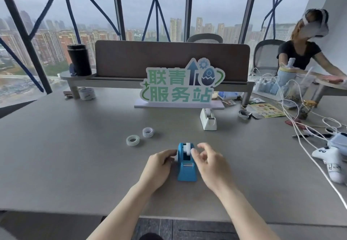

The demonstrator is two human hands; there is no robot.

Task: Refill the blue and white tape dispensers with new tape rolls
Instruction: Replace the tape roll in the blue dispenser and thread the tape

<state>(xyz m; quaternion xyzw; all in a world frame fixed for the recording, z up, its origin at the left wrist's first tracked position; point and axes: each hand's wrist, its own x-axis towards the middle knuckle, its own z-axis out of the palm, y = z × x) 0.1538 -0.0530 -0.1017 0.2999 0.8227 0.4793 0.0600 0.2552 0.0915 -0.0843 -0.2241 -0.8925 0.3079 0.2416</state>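
Note:
The blue tape dispenser [186, 166] stands on the grey desk [75, 164] in front of me, with a white spool [187, 148] sitting in its cradle. My left hand [159, 166] presses against the dispenser's left side, fingers curled at the spool's end. My right hand [208, 162] hovers at the right side, fingers spread and touching the spool's right end. The white dispenser [208, 119] stands further back to the right. Two tape rolls lie to the left: a clear one [132, 140] and a smaller stacked one [148, 132].
A green-lettered sign [180, 87] on a white base stands behind the dispensers. White cables [308, 146] and a white game controller [330, 159] crowd the right side. A black tumbler [79, 59] sits on a raised shelf. Another person sits at the far right.

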